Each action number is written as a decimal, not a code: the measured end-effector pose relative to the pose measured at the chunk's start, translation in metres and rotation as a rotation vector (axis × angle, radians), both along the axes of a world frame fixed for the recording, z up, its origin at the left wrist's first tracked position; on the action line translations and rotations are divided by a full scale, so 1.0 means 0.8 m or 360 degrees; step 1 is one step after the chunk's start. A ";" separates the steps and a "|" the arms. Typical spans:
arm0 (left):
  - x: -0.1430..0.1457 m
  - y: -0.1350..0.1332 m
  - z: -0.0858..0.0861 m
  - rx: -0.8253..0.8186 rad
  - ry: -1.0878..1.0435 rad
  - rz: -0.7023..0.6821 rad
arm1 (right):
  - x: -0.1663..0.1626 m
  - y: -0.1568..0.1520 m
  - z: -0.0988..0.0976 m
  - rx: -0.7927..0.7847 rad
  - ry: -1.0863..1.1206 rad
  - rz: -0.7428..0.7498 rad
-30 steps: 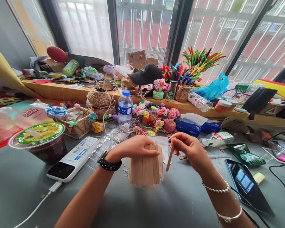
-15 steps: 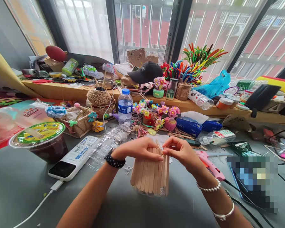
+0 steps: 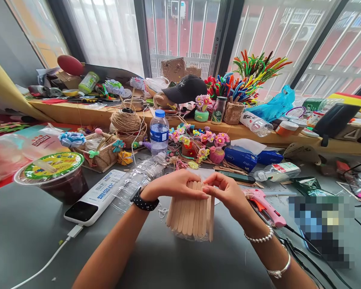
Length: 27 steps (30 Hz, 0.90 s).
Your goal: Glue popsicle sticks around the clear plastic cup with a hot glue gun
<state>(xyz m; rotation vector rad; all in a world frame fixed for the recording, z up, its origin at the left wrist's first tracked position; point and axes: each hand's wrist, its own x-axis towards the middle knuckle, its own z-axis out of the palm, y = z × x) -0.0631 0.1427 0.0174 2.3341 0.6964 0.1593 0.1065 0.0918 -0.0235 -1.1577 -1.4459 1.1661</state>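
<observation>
Wooden sticks (image 3: 189,216) stand upright, perhaps leaning slightly.

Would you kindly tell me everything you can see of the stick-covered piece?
The stick-covered piece has pale, round-ended sticks that look wooden, set side by side over what looks like clear plastic, which shows below their lower ends. It is roughly upright at the grey table; the leftmost sticks slant outward toward the bottom. The left hand grips its top, and the right hand pinches its upper right edge. Its far side is hidden.

barred windows (image 3: 185,38) light a wooden ledge (image 3: 87,119) behind a grey table (image 3: 156,263).
</observation>
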 end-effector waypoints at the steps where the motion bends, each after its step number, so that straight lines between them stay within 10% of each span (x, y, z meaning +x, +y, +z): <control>1: 0.000 0.001 -0.001 0.0008 0.0007 0.0013 | 0.000 0.000 -0.001 -0.0009 0.0028 0.0004; 27: -0.005 0.001 0.008 0.0001 0.0109 0.0056 | 0.007 0.005 0.001 0.0048 -0.0043 0.0081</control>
